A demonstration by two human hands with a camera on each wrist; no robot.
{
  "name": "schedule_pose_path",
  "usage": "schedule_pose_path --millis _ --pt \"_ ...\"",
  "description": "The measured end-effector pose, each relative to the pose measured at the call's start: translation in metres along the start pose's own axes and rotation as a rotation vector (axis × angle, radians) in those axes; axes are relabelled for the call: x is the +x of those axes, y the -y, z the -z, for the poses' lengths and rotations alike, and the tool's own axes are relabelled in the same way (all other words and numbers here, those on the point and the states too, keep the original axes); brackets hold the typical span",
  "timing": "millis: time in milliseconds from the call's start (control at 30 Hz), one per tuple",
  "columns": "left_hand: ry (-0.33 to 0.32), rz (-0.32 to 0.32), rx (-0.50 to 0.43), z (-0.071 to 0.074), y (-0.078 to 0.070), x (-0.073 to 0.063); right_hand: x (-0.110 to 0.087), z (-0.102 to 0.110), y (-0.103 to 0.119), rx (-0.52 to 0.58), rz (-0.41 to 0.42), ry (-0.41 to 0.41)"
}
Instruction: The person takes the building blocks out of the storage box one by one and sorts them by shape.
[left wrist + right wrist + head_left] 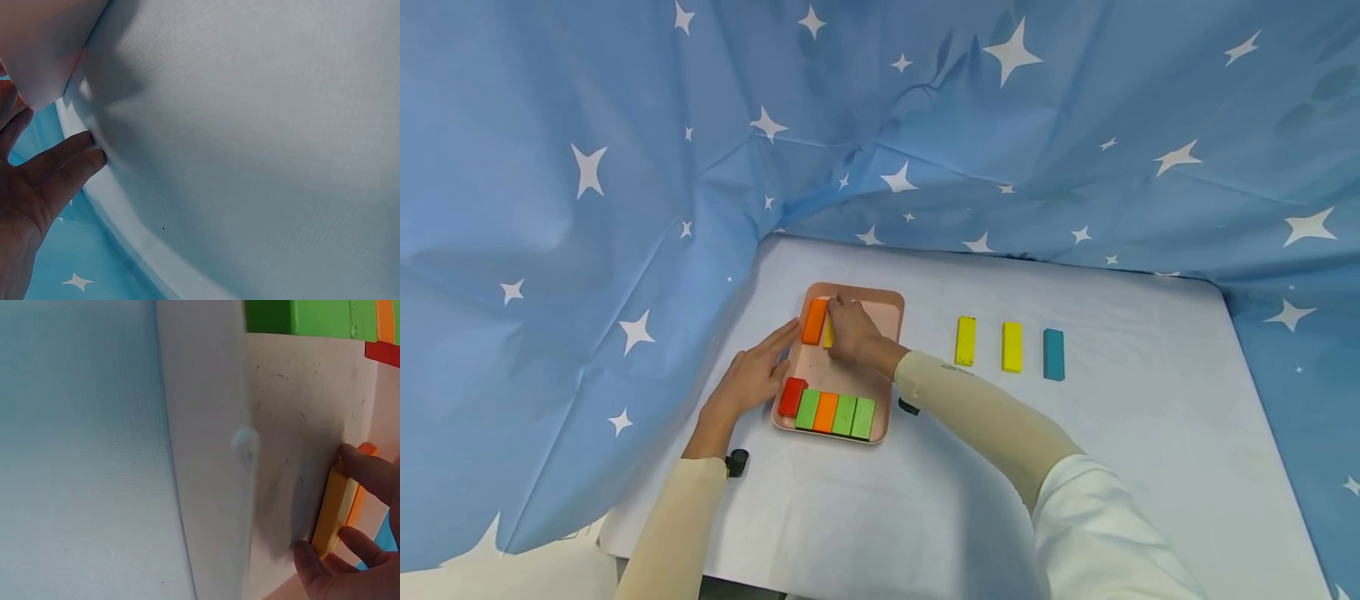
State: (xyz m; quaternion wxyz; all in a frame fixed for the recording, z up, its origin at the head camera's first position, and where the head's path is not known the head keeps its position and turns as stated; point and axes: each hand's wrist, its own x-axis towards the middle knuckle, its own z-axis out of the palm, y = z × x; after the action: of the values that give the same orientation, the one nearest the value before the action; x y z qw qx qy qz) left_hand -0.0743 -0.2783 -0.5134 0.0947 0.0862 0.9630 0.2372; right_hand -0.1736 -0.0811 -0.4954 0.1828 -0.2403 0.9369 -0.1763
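A pink tray (820,367) stands toward the left of the table. Inside its far part my right hand (855,333) grips a yellow block (334,509) by its two ends, thumb on one and fingers on the other. An orange block (814,322) lies right beside it, at the tray's far left. My left hand (748,379) lies at the tray's left edge with fairly straight fingers; the left wrist view shows two fingertips (94,156) at the tabletop. Along the tray's near side sit a red block (792,397), another orange block (825,412) and several green blocks (843,415).
Right of the tray, two yellow blocks (966,341) and a teal block (1054,355) stand apart in a row on the white-covered table (1135,433). A blue cloth with white stars (1037,158) hangs behind and at the left.
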Motion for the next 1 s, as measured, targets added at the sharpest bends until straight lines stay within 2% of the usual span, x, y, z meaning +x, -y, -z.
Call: schedule_pose_path --millis 167,300,600,800,1000 --pt "0.009 -0.007 -0.003 -0.006 -0.005 0.003 -0.003 0.001 -0.009 0.009 -0.002 0.001" --pt "-0.012 -0.027 0.015 -0.006 -0.004 0.002 -0.007 0.004 -0.014 0.043 0.019 -0.026" --pt "-0.034 -0.032 0.040 -0.003 0.002 -0.003 -0.029 0.033 -0.028 0.086 0.068 -0.030" --pt "-0.022 -0.025 0.029 -0.002 0.003 -0.005 -0.052 0.058 -0.051 0.101 0.075 -0.069" --pt "-0.019 -0.044 0.026 -0.003 0.001 -0.001 -0.072 0.082 -0.084 0.133 0.068 -0.130"
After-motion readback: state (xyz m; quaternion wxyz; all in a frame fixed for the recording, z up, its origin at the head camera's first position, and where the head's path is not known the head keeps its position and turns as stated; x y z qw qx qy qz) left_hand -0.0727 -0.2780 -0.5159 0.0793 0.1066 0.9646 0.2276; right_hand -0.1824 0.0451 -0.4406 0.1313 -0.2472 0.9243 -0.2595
